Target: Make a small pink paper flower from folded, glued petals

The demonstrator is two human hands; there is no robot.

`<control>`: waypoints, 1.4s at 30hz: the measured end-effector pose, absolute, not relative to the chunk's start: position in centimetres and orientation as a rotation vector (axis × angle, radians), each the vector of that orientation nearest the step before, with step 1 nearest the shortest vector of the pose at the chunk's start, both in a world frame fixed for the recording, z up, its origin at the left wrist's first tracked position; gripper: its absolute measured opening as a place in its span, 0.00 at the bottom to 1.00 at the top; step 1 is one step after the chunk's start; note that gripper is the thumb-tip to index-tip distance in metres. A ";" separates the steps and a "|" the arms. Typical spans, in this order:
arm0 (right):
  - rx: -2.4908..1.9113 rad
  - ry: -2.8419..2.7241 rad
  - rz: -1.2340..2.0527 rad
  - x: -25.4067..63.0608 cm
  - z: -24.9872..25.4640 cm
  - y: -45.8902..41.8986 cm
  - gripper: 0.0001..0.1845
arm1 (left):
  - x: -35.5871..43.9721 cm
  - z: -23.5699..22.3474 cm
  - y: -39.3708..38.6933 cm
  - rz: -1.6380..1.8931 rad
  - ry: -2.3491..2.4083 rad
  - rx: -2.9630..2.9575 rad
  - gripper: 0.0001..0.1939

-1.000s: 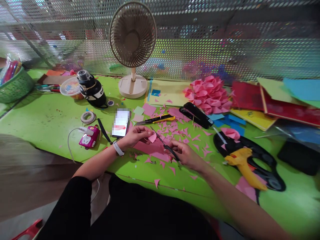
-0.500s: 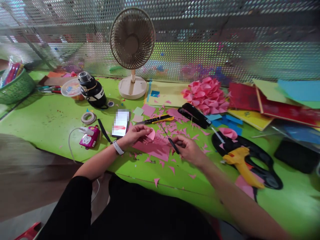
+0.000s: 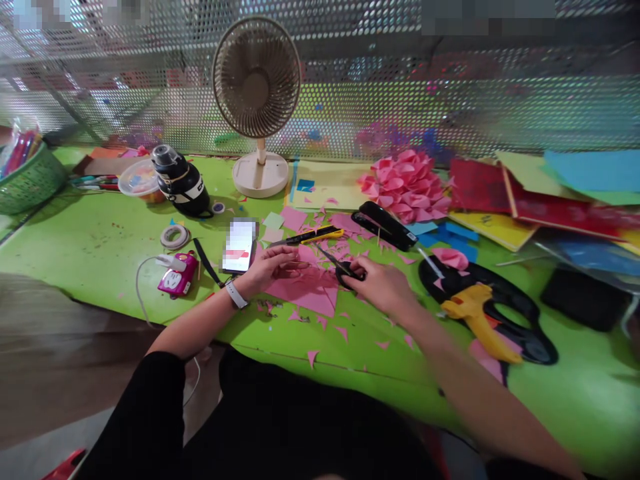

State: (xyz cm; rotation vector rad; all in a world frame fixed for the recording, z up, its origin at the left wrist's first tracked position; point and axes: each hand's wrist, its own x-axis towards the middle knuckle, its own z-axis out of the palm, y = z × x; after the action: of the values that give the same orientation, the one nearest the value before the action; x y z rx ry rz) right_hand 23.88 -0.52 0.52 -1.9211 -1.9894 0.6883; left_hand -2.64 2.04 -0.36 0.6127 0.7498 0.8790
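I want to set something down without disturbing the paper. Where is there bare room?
Left: bare green table, but for specks, between basket and tape. Right: a patch between glue gun and right forearm. It is crowded around the scissors: paper scraps, phone, stapler.

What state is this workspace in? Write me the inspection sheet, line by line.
Surface: green table, littered with pink scraps; dark specks at left.
Spills: nothing seen.
Job's things: scissors above the scraps; pink sheet flat; heap of curved pink pieces behind.
Clutter: cutter, stapler and phone near the hands; yellow glue gun at right.
Grip: right hand on the scissors; left hand above the sheet, contents unclear.
Cables: white cable from the purple socket block over the near edge.
Surroundings: perforated screen behind the fan.
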 end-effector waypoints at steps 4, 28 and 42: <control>-1.972 -2.116 0.512 23.9 0.2 -0.4 0.11 | -2.5 -0.5 2.1 0.857 0.747 0.587 0.13; -1.473 -2.013 0.933 22.5 3.7 -0.9 0.24 | -2.1 -0.5 1.3 0.879 0.765 0.711 0.16; -0.996 -2.003 0.719 19.9 1.6 -0.7 0.07 | -2.0 -0.9 1.2 0.810 0.802 0.868 0.26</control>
State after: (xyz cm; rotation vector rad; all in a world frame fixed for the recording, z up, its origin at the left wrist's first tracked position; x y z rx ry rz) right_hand 19.85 -0.69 1.61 -0.9955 -2.0032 0.7185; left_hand -2.02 1.18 -0.95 0.8682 0.8018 0.8099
